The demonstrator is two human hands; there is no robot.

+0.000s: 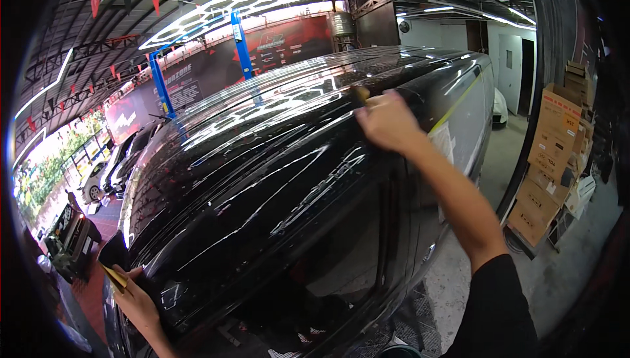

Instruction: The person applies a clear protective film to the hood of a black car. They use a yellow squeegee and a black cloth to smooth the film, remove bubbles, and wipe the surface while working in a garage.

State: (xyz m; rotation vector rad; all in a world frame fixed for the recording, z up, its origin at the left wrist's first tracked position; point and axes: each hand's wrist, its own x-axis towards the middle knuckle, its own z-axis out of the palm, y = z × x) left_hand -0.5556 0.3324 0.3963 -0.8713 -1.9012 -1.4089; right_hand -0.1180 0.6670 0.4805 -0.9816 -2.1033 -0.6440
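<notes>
The glossy black roof of a large van (262,181) spreads out before me, with ceiling lights mirrored in it. My right hand (392,123) reaches far across to the roof's right edge, its fingers closed on a small dark and yellowish pad (361,95) held against the surface. That hand is slightly blurred. At the lower left, my left hand (139,305) is by the van's near left corner, gripping a thin yellow flat piece (114,277). Just above that piece is a dark curved shape; whether they are joined I cannot tell.
Yellow-green tape (457,100) and pale masking sheet (443,145) line the van's right side. Stacked cardboard boxes (558,138) stand along the right wall. Blue lift posts (241,46) rise behind the van. A dark vehicle (71,240) and other parked cars (108,168) are to the left.
</notes>
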